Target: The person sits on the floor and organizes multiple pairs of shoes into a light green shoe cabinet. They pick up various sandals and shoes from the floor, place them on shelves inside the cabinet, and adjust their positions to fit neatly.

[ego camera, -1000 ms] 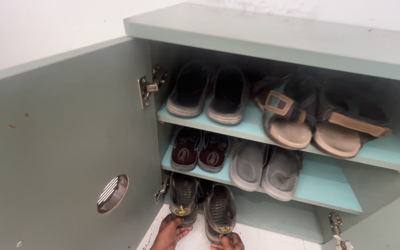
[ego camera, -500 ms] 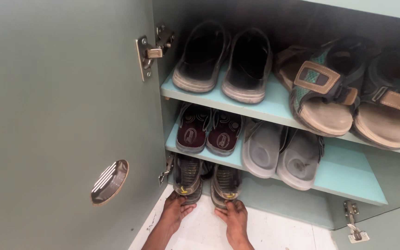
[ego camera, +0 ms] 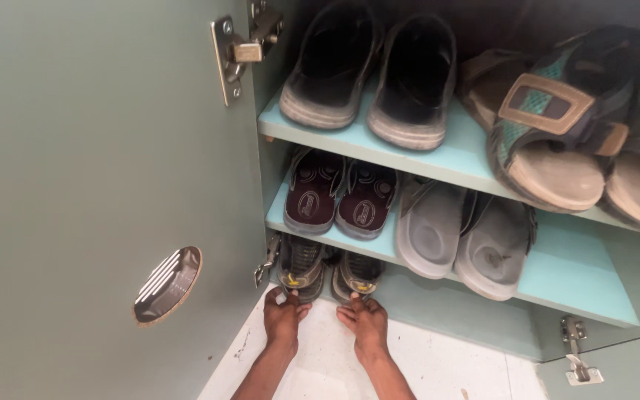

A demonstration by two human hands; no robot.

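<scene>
A pair of dark sandals with yellow marks stands at the bottom left of the green shoe cabinet, under the lower shelf. My left hand [ego camera: 284,317] lies flat on the white floor, fingertips against the heel of the left sandal [ego camera: 300,268]. My right hand [ego camera: 364,323] does the same at the heel of the right sandal [ego camera: 357,274]. Neither hand grips anything; the fingers are spread. The front parts of both sandals are hidden under the shelf.
The open cabinet door [ego camera: 98,185] with a round vent [ego camera: 167,285] stands close on the left. The lower turquoise shelf [ego camera: 557,278] carries maroon slippers [ego camera: 338,196] and grey slippers [ego camera: 461,237]. On the upper shelf are black slip-ons [ego camera: 372,74] and brown strap sandals [ego camera: 557,141].
The dark sandals slid further back under the lower shelf. Both hands followed them inward and now rest at the heels. The camera dropped lower and closer.
</scene>
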